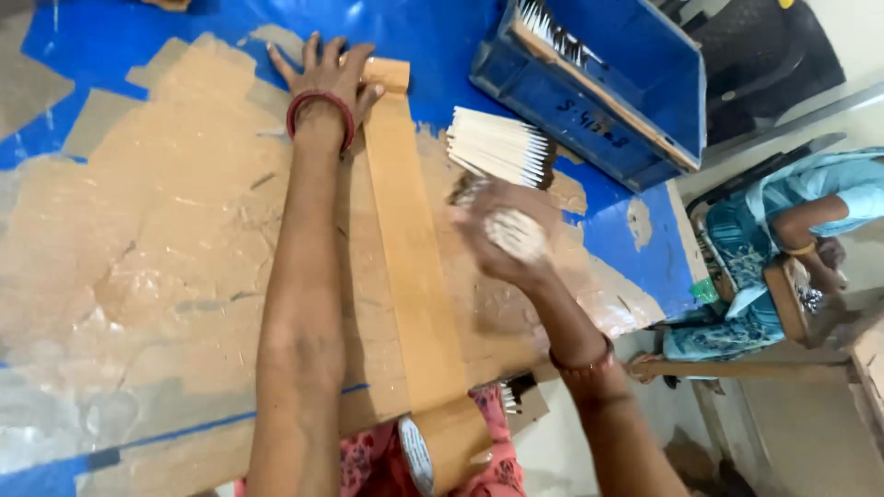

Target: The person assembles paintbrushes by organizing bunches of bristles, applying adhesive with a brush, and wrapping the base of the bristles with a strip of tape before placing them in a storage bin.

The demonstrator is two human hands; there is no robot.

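Arms of the person stretch out over a blue table top [110, 37] that is mostly covered with old, torn brown tape and paper, rough and shiny in patches. The left hand [327, 78] lies flat with the fingers spread wide, palm down, and it presses the far end of a long strip of brown packing tape [410, 248]; a red bangle [319, 115] sits on this wrist. The strip is smooth and straight, and it runs from under that hand back to a roll of brown tape [442, 451] at the near edge of the table, close to the person's pink patterned clothing [368, 465]. The right hand [506, 230] is raised just beside the strip, blurred, with the fingers curled around a round bundle of thin pale sticks [516, 235] seen from its end; the wrist is bent and wears a dark bangle. Just beyond this hand a flat row of the same pale sticks with dark tips [502, 147] rests on the table. Behind it stands a blue plastic crate [599, 101] with more sticks inside. At the right another person in light blue clothing [783, 239] sits lower down, well apart from the table.
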